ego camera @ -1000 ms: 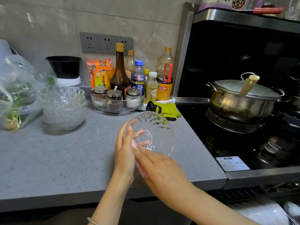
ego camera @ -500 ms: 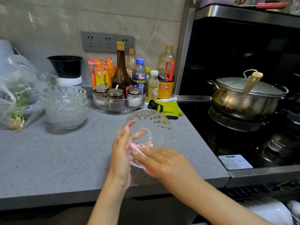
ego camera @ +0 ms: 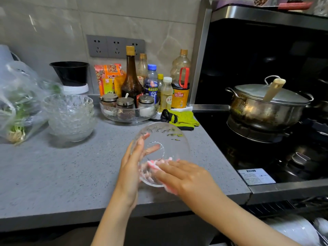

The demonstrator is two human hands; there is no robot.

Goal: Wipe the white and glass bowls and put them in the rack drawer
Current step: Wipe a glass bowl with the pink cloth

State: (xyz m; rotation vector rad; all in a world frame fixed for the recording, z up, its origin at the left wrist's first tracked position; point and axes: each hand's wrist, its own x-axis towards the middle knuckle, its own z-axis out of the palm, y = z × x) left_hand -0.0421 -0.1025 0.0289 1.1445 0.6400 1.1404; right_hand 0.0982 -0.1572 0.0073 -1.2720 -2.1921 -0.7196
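Note:
A clear patterned glass bowl is tilted on edge above the grey counter, its mouth facing me. My left hand holds it from the left, and the fingers show through the glass behind the base. My right hand holds a pink cloth against the bowl's lower wall, fingers laid nearly flat. A stack of several matching glass bowls stands at the left. White bowls lie in the rack drawer at the bottom right, mostly cut off by the frame.
A round tray of spice jars and several bottles line the back wall. A green glove lies beside them. A bag of greens sits far left. A lidded steel pot stands on the black stove at the right.
My right hand with the pink cloth has slid up from below the bowl onto its lower wall. My left hand keeps the bowl in about the same place.

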